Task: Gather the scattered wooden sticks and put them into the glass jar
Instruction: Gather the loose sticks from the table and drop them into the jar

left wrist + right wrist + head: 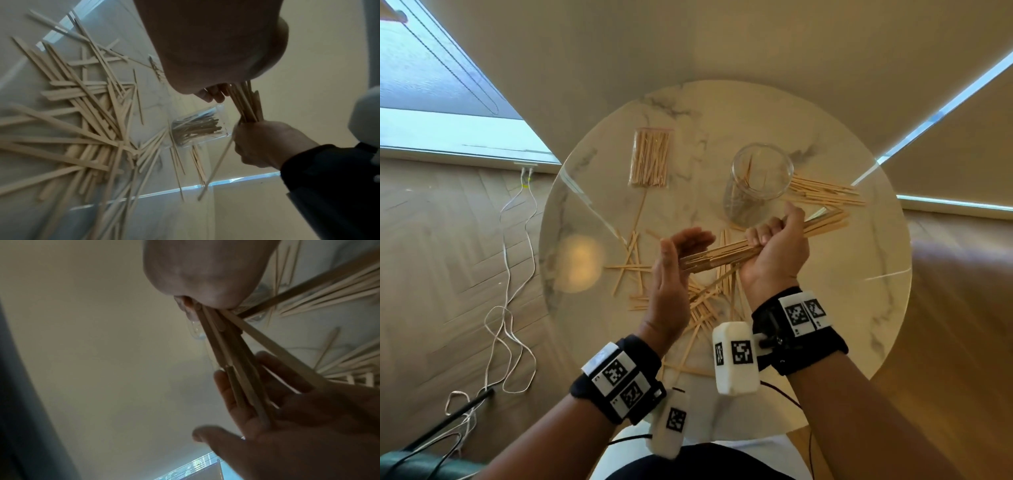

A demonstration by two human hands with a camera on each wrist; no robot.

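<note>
My right hand [774, 245] grips a bundle of wooden sticks [722, 255] held roughly level above the round marble table [859, 308]. My left hand [678, 260] is flat and open, its palm pressed against the bundle's left ends [246, 394]. The glass jar [758, 183] stands upright just beyond my right hand with some sticks inside [197, 128]. Loose sticks [705, 305] lie scattered under both hands, and another pile [822, 195] lies right of the jar.
A clear plastic bag of sticks [650, 157] lies at the table's far left. White cables [510, 308] trail on the wooden floor to the left. Window blinds [722, 41] hang behind the table.
</note>
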